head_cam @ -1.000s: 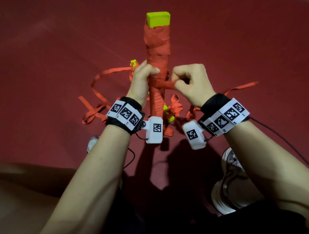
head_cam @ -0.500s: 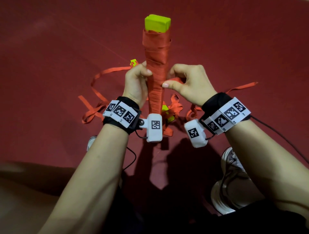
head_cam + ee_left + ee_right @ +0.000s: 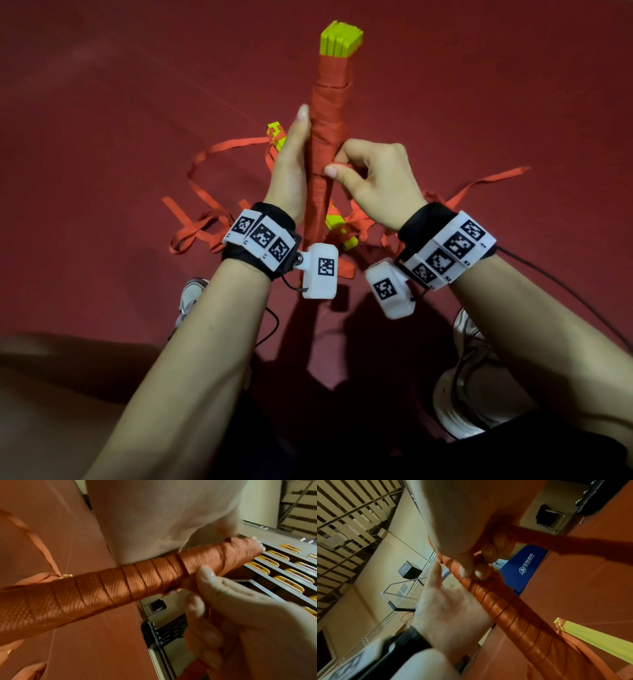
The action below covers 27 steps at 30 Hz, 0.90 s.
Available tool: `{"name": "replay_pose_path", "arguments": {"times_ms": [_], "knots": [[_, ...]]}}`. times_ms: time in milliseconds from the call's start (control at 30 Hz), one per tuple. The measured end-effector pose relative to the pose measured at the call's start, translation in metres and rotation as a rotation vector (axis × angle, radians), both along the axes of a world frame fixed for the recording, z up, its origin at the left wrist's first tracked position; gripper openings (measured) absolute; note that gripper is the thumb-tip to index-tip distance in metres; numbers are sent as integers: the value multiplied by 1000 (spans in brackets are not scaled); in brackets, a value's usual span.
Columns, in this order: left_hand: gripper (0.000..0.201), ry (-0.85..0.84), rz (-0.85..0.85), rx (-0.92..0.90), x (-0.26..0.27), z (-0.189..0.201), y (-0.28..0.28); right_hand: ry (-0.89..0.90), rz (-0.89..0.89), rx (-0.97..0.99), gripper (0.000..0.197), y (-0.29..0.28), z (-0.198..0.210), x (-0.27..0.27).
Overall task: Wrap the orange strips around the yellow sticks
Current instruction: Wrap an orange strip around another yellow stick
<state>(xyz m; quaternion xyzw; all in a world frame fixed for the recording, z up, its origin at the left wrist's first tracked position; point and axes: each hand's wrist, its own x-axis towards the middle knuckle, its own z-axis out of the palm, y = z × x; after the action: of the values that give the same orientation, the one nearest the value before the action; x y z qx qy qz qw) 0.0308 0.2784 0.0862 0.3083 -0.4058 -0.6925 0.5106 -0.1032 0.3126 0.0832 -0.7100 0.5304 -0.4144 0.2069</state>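
Standing upright between both forearms, a bundle of yellow sticks (image 3: 340, 42) is wrapped in orange strip (image 3: 329, 113) along nearly its whole length, with only the yellow far end showing above the wrap. The left hand (image 3: 291, 164) lies flat against the bundle's left side, palm to the wrap and fingers straight, one fingertip reaching up beside the wrap. The right hand (image 3: 373, 181) is at the bundle's right side at mid-height, fingers curled, its thumb and forefinger pinching the strip against the wrap; the right wrist view shows those fingertips (image 3: 465, 570) closed together on the orange material. Both wrists wear a black band with white tag blocks (image 3: 262, 238) and a small white camera box. On the red floor (image 3: 102, 171) beyond the hands lies a loose tangle of more orange strips (image 3: 205, 219), spreading left and right; their number cannot be counted. At least two more yellow pieces lie in it: one (image 3: 275, 135) just left of the held bundle, another (image 3: 337, 222) near its lower part. Two shoes (image 3: 462, 394) show at the near edge, one on each side.
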Motion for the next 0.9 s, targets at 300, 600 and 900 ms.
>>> {"name": "replay_pose_path", "arguments": {"times_ms": [300,600,900], "knots": [[46,-295,95,-167,11,-10,-6,-35,52,130,21,-2,3,-8],[13,-228,-27,-137,12,-10,0,-83,-101,171,14,-6,0,-12],[19,-208,17,-94,23,-12,-2,-31,-7,28,7,-4,4,-15]]}}
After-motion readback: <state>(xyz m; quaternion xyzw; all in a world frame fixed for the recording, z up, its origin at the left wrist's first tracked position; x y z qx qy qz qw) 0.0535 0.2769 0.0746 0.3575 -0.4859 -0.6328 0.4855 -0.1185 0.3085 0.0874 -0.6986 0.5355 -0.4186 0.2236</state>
